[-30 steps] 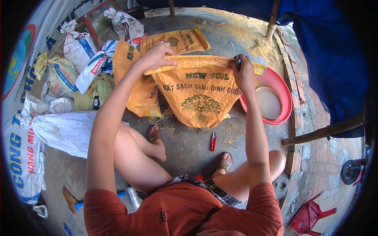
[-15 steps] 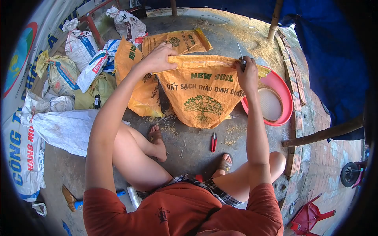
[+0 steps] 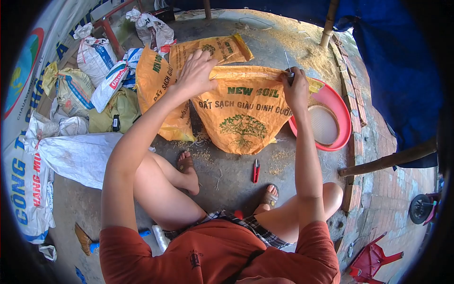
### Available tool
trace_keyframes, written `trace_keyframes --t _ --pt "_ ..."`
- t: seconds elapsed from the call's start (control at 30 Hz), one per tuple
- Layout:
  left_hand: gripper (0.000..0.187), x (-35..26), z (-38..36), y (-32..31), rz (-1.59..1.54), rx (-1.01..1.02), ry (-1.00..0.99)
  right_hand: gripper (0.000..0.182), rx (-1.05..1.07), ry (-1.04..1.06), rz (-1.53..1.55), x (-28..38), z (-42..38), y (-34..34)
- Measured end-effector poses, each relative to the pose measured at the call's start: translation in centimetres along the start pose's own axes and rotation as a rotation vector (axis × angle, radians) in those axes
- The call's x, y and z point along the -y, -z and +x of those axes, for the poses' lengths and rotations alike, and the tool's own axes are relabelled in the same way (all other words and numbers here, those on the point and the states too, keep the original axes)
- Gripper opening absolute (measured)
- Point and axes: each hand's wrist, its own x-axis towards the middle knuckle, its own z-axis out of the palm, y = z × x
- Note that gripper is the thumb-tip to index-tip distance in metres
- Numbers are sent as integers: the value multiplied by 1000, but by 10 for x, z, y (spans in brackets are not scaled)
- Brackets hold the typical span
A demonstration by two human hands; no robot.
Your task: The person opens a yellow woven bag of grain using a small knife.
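Note:
An orange printed sack [image 3: 243, 111] hangs upright in front of me, its top edge folded over into a band. At the band's left end is my left hand [image 3: 196, 73], its fingers partly spread over the sack's corner; whether it grips the fold is hard to tell. My right hand [image 3: 296, 90] is closed at the right end of the band, around a dark-handled tool [image 3: 291, 75] with a thin metal shaft pointing up. More orange sacks [image 3: 161, 87] lie behind and left of my left hand.
Red snips [image 3: 256, 171] lie on the floor between my feet. A pink basin [image 3: 346, 118] holding a round sieve [image 3: 323, 125] is at the right. Tied white sacks [image 3: 96, 56] stand at the left. A wooden pole [image 3: 388, 158] juts in from the right.
My left hand has shifted slightly right and its fingers have loosened and spread at the sack's corner. The sack's left corner has dropped a little. My right hand has barely moved.

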Motion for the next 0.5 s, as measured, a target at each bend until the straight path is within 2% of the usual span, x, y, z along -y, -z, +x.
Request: trace_keyframes --t 0.1,0.17,0.2,0.27,0.37,0.5 --pt "40 7 -3 6 -105 16 -62 17 25 -24 13 5 0 5" --pt "40 8 -5 16 -240 194 -32 16 44 -42 25 7 -1 4" --pt "40 9 -4 22 -239 195 -32 16 34 -11 41 6 0 3" --pt "34 12 -2 32 -312 384 -25 15 26 24 59 8 0 1" --pt "29 21 -1 40 -308 469 44 14 29 2 53 10 1 1" --pt "24 38 -8 24 -327 349 34 14 -6 48 55 0 1 -3"
